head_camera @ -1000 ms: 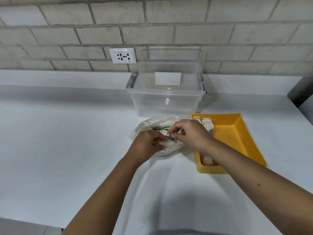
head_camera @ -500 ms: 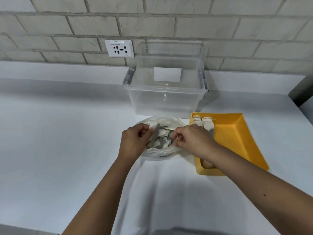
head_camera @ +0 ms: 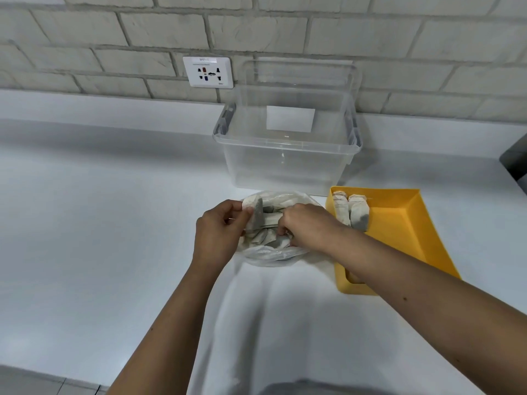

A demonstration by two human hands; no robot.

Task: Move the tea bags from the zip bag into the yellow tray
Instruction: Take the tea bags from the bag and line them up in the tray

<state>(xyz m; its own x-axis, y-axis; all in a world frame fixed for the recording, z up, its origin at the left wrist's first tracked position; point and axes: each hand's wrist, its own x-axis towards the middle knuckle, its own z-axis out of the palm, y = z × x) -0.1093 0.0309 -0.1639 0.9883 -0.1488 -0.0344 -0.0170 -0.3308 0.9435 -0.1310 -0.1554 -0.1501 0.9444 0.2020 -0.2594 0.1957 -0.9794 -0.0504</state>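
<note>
Now | left hand [head_camera: 219, 232] pinches zip bag [head_camera: 273, 254] edge | right hand [head_camera: 306, 223] fingers [head_camera: 287, 217] seemingly grip tea bags [head_camera: 263, 237] inside

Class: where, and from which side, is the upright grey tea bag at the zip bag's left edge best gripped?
Probably pinch the grey tea bag at its top, from the right, with the right hand: it stands upright, and the left hand holding the zip bag blocks its left.

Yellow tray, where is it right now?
In the head view, the yellow tray sits on the white counter at the right, right beside the zip bag and just in front of the clear plastic box.
</note>
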